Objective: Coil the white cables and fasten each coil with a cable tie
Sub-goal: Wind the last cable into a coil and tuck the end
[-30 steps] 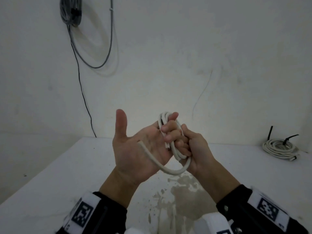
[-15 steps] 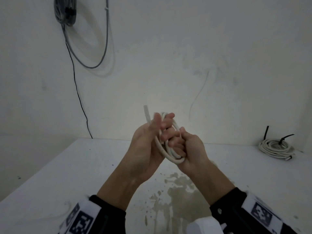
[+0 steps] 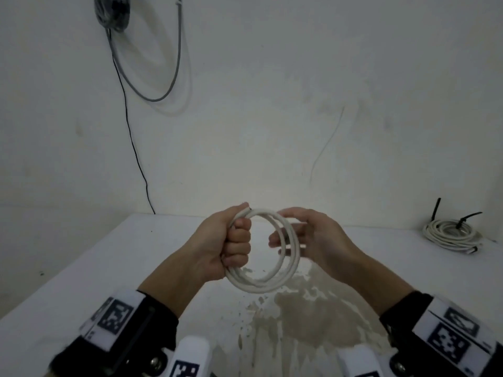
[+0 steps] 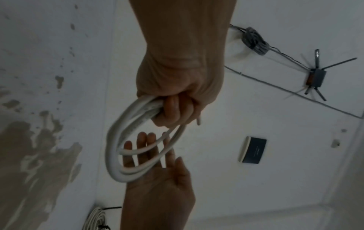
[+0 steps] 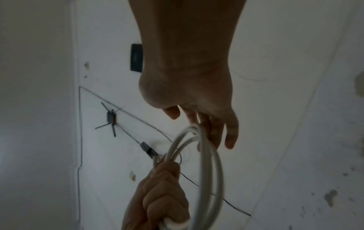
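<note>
A white table with a brownish stain across its near middle stands pushed into the corner of a white, scuffed wall, under dim, flat light. High on the wall hangs a bundle of grey cable, from which a grey loop sags and a thin black wire drops to the table's back edge. The left wrist view shows a dark router with antennas and a dark rectangular device fixed to the wall, with a grey cable run stretched straight between them.
</note>
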{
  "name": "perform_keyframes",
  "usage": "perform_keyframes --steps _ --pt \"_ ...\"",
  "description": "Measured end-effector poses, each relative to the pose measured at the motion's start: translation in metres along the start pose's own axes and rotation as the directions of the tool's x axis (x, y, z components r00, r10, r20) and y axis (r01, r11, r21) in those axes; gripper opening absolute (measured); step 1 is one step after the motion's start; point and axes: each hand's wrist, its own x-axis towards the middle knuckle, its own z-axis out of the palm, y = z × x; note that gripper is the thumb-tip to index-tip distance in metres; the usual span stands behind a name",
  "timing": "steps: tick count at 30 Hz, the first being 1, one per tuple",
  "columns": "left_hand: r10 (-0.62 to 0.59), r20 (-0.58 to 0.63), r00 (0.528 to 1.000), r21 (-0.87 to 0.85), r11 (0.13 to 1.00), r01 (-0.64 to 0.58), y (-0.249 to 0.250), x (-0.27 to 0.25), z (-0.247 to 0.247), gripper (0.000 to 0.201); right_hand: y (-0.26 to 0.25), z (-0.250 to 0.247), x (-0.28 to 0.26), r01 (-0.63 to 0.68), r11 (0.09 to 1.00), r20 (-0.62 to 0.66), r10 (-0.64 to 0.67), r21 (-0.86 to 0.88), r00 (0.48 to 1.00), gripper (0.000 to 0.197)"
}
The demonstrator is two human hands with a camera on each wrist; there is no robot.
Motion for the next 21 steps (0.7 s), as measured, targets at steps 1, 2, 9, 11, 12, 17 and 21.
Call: perform_keyframes --steps 1,2,9,11,12,17,21 --pt "-0.040 -0.006 0.999 0.044 0.998 0.040 -0.002 -0.002 0.001 0.051 -0.003 0.003 0.000 0.040 0.988 -0.025 -0.044 -0.148 0.999 0.031" --pt "-0.070 -0.005 0.998 0.085 0.994 0.070 -0.003 -0.003 0.002 0.051 -0.005 0.008 -0.001 0.081 0.959 -0.019 -0.090 -0.270 0.996 0.034" --pt "0.177 -0.197 0.964 0.642 0.767 -0.009 -0.002 -0.013 0.014 0.056 -0.007 0.037 -0.011 0.230 0.853 0.023 -0.248 -0.469 0.968 0.072" --pt "0.362 -0.202 0.910 0.834 0.551 -0.034 -0.004 -0.014 0.015 0.058 -0.007 0.038 -0.010 0.213 0.854 0.064 -0.208 -0.475 0.976 0.084" --pt "0.422 -0.194 0.886 0.877 0.478 -0.036 -0.005 -0.013 0.016 0.059 -0.006 0.038 -0.009 0.204 0.855 0.074 -0.193 -0.476 0.979 0.083" --pt "0.438 -0.173 0.882 0.900 0.434 -0.039 -0.001 -0.019 0.000 0.058 -0.002 0.054 -0.010 0.244 0.861 0.130 -0.207 -0.446 0.970 0.073" --pt "0.297 -0.166 0.940 0.757 0.649 -0.072 0.002 -0.039 -0.013 0.056 0.002 0.077 -0.008 0.404 0.778 0.028 -0.446 -0.481 0.894 0.063"
